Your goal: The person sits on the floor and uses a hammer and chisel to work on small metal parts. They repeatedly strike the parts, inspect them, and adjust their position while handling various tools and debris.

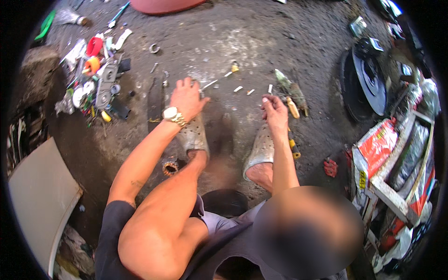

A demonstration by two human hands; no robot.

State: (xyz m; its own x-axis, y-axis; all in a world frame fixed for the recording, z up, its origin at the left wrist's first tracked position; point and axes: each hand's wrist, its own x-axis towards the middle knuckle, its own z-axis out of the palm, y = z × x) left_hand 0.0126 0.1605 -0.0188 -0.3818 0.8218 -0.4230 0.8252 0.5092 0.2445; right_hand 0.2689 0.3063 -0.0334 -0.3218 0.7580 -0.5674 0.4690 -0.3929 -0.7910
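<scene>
left hand (187,102) spread wide; right hand (274,112) curled, contents unclear; perforated clog (192,136); gritty soil (322,88)

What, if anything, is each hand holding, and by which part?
Cannot be told: left hand is palm-down, right hand is curled, both hiding any hold.

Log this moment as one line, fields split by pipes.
Left hand: palm down by left shoe | Right hand: curled, grip unclear | Small white piece: just past right hand | Scrap pile: far left

From the person's head, one wide fisheye view faces down onto the ground (256,51).
</scene>
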